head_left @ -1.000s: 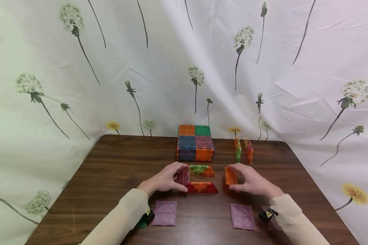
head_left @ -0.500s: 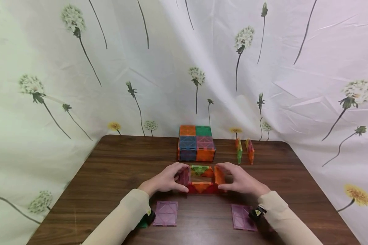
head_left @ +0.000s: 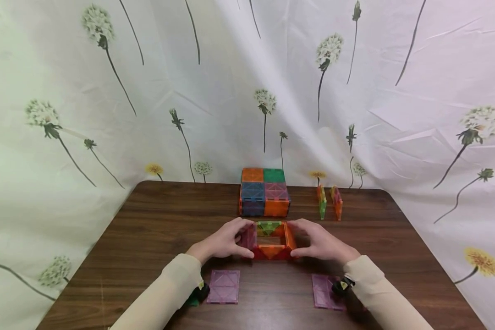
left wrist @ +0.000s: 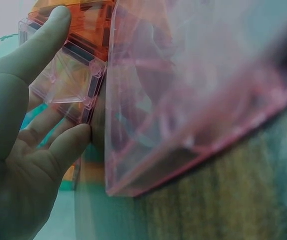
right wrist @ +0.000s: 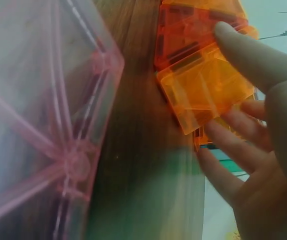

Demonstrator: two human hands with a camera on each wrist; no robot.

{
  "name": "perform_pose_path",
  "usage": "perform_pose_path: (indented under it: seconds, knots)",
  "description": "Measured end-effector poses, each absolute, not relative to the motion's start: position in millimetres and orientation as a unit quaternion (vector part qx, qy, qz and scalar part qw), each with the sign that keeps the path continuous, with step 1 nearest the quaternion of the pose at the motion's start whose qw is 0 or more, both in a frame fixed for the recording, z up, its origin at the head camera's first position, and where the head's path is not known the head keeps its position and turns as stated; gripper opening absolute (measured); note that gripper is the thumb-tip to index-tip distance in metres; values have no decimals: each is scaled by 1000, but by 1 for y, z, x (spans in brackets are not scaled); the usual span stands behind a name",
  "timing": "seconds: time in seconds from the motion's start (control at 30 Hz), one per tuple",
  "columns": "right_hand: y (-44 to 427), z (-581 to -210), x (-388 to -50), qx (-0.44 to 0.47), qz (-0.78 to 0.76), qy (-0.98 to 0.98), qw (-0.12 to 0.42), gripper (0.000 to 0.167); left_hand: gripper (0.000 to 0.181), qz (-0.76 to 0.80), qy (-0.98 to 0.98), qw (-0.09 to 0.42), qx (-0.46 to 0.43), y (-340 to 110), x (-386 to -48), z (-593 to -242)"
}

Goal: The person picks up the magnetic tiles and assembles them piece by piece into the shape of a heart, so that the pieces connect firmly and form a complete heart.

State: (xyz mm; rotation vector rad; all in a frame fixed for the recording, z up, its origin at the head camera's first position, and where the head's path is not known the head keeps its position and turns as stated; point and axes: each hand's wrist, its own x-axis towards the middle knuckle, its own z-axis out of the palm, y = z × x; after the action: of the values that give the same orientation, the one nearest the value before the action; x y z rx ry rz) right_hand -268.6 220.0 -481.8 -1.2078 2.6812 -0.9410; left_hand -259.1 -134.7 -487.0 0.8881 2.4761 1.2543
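Translucent magnetic tiles stand on edge as a low four-sided frame mid-table. My left hand (head_left: 224,239) grips the frame's left wall, a purple square tile (head_left: 250,236), with thumb at its near edge and fingers at its far edge. On the opposite side my right hand (head_left: 323,240) holds an orange square tile (head_left: 290,234) in the same way. The front wall (head_left: 271,251) has an orange triangle between red pieces; the back wall (head_left: 269,228) shows green and orange. In the right wrist view, the orange tile (right wrist: 208,85) meets a red tile (right wrist: 186,37).
Behind the frame stands a multicoloured tile box (head_left: 265,192). Two upright tile panels, one green-edged (head_left: 322,202) and one orange-edged (head_left: 337,203), stand at back right. Purple tiles lie flat at near left (head_left: 224,287) and near right (head_left: 323,292). A green piece (head_left: 193,301) is partly under the left wrist.
My right hand has moved left with the orange tile, bringing it against the right ends of the front and back walls. My left hand has stayed on the purple tile.
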Motion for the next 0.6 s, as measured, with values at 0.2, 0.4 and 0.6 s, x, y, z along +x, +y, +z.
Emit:
perform_pose_path:
  seconds: [0.2, 0.4, 0.6]
  knots:
    - [220, -483, -272, -372, -264, 888, 61, 86, 82, 427, 845, 115, 302, -135, -259, -488]
    - [219, -481, -276, -368, -252, 892, 69, 81, 84, 402, 852, 118, 313, -135, -262, -484]
    - [218, -484, -277, -366, -241, 896, 67, 80, 89, 389, 853, 136, 320, -141, -263, -482]
